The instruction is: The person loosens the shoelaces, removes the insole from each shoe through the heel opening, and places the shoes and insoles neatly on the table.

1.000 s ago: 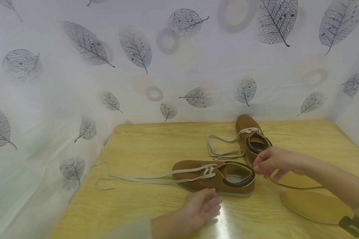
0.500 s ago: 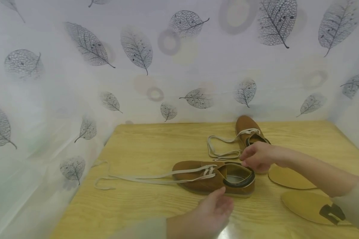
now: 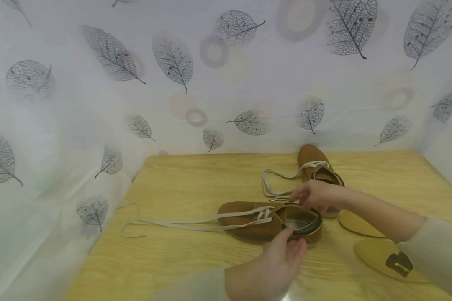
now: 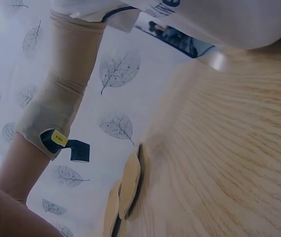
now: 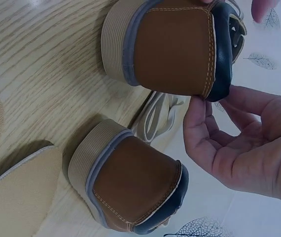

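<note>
A brown lace-up shoe (image 3: 245, 234) with a dark padded collar lies on the wooden table, toe pointing left and pale laces (image 3: 173, 225) stretched out leftward. My left hand (image 3: 271, 263) is at its near side, fingers fairly straight, thumb over the collar edge. In the right wrist view that thumb (image 5: 263, 9) stands apart from the shoe, while another fingertip meets its side. My right hand (image 3: 322, 194) pinches the collar's far side near the heel, as the right wrist view shows. The matching shoe (image 3: 309, 155) stands behind, its heel partly hidden by my right hand.
Two flat tan insoles, one nearer (image 3: 376, 255) and one farther (image 3: 355, 221), lie at the right, partly under my right forearm. A loose lace (image 3: 267, 175) trails from the back shoe. Leaf-patterned sheeting (image 3: 211, 96) rises behind the table (image 3: 196, 175).
My right hand has moved left from beside the back shoe to the front shoe's collar. My left hand has moved right and up to the shoe's near side. Both shoes stay put.
</note>
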`<state>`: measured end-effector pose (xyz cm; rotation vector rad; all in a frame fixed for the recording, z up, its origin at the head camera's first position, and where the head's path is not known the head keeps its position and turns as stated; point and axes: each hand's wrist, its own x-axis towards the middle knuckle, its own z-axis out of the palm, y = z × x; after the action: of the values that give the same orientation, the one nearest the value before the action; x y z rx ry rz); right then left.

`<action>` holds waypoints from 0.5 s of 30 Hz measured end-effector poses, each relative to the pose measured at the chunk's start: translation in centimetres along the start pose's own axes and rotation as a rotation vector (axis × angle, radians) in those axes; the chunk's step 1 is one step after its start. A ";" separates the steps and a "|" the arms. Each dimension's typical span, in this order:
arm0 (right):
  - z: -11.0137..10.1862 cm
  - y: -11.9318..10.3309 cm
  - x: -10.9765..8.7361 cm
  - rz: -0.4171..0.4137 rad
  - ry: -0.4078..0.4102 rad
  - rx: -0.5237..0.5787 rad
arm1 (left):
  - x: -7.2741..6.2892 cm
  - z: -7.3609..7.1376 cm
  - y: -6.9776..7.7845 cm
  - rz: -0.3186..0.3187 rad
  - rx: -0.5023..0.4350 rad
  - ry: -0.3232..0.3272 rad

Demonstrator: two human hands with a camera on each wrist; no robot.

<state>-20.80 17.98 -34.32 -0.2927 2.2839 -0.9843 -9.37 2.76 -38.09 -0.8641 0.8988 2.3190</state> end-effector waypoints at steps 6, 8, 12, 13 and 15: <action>0.0 0.0 0.0 -0.004 -0.016 -0.034 | 0.4 0.8 -0.2 0.068 -0.049 0.061; 0.0 0.0 0.0 -0.017 -0.032 -0.042 | 0.6 0.9 -0.1 0.057 -0.060 0.068; 0.1 -0.1 0.0 -0.025 -0.063 -0.034 | 0.9 0.5 0.2 -0.002 -0.084 0.065; 0.2 -0.1 0.0 -0.025 -0.069 -0.030 | 1.0 0.4 0.2 -0.013 -0.079 0.054; 0.3 -0.1 0.0 -0.038 -0.076 -0.024 | 1.1 0.1 0.5 -0.030 -0.083 0.040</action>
<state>-20.58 17.72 -34.35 -0.3788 2.2301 -0.9496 -10.42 2.77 -38.60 -0.9549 0.8053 2.3349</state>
